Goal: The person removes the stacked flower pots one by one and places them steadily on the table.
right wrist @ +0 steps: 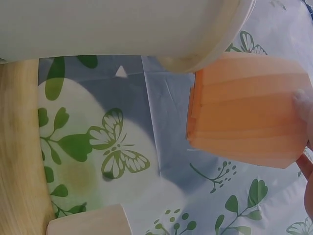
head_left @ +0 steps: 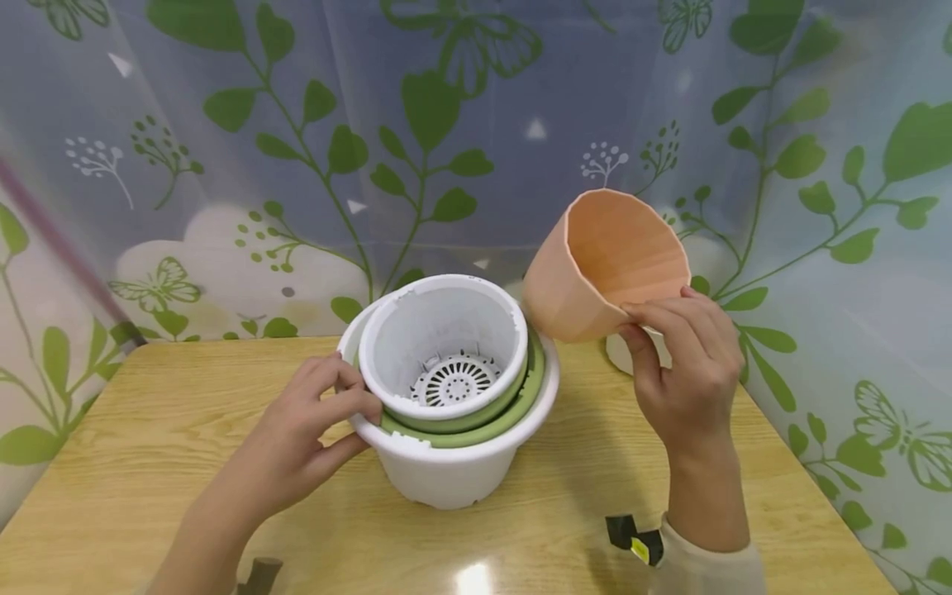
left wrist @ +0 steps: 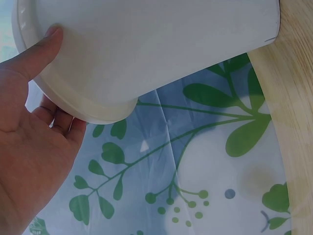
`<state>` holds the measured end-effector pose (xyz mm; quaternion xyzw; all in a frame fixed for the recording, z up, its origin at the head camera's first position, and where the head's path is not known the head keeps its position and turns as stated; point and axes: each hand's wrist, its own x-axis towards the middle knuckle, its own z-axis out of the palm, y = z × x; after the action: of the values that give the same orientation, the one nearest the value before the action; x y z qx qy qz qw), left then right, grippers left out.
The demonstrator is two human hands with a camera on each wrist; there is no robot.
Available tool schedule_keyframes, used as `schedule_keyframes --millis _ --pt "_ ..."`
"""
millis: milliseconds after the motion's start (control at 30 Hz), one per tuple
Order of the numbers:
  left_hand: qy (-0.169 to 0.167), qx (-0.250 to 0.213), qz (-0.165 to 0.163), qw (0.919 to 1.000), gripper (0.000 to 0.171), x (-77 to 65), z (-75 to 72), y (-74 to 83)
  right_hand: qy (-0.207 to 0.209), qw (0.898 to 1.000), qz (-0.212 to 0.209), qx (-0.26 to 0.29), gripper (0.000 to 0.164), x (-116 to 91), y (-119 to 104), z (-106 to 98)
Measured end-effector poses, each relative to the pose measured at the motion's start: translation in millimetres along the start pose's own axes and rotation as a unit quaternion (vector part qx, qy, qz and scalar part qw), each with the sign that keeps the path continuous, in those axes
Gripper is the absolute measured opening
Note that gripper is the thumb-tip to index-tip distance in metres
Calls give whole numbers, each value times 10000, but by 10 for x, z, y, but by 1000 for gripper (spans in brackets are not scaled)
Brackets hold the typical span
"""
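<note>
A large white flowerpot (head_left: 452, 475) stands on the table, with a green pot (head_left: 513, 421) and a smaller white pot (head_left: 446, 330) nested inside it. Slots pierce the small pot's bottom. My left hand (head_left: 301, 421) grips the big pot's rim at its left side, thumb on the outer wall (left wrist: 122, 54) in the left wrist view. In my right hand (head_left: 687, 364) an orange faceted pot (head_left: 554, 281) is pinched by its rim. It is tilted, held in the air right of the nested pots, and its mouth faces up and right.
A cream-white pot (head_left: 640, 351) stands behind my right hand, mostly hidden; part of it shows in the right wrist view. The wooden table (head_left: 223, 397) ends at a leaf-patterned curtain (head_left: 312, 190) behind and at the right.
</note>
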<state>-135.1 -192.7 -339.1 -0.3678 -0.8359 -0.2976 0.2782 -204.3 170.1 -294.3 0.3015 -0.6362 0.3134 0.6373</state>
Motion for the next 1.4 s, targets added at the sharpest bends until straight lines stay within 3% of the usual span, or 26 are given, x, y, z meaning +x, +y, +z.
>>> schedule_keyframes --millis 900,1400 --pt "40 11 31 10000 29 -6 6 -4 -235 9993 115 -259 30 -107 141 16" --pt "6 -7 -2 10000 30 -2 -1 -3 -900 9951 183 -366 17 -215 282 7"
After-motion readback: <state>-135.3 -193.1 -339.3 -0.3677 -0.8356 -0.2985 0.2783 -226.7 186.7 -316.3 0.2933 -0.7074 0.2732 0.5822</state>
